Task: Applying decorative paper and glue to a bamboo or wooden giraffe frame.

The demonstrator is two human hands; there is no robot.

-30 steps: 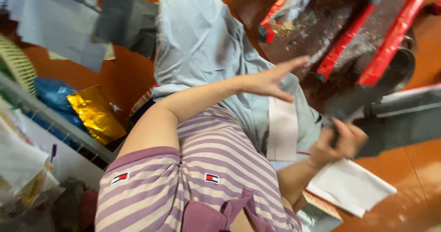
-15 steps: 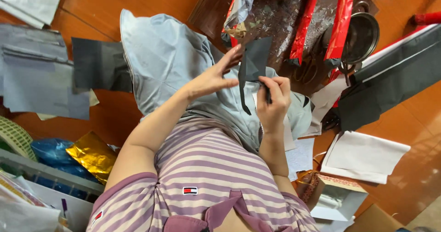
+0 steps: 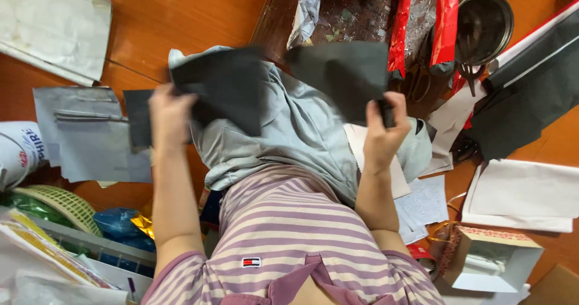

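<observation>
Wooden floor (image 3: 181, 15), hands holding dark sheets (image 3: 344, 69), open box (image 3: 491, 263)

Open white box w/ patterned rim (image 3: 491, 263) bottom right, gold foil pkg (image 3: 143, 223) bottom left

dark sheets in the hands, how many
2. One dark sheet is held up by the left hand, over the lap. The other dark sheet is pinched by the right hand. More dark paper lies on the floor at right.

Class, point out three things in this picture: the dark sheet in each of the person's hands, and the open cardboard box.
left dark sheet (image 3: 226, 88), head view, sheet's middle
right dark sheet (image 3: 344, 69), head view, sheet's middle
open cardboard box (image 3: 491, 263), head view, pale inside
</observation>
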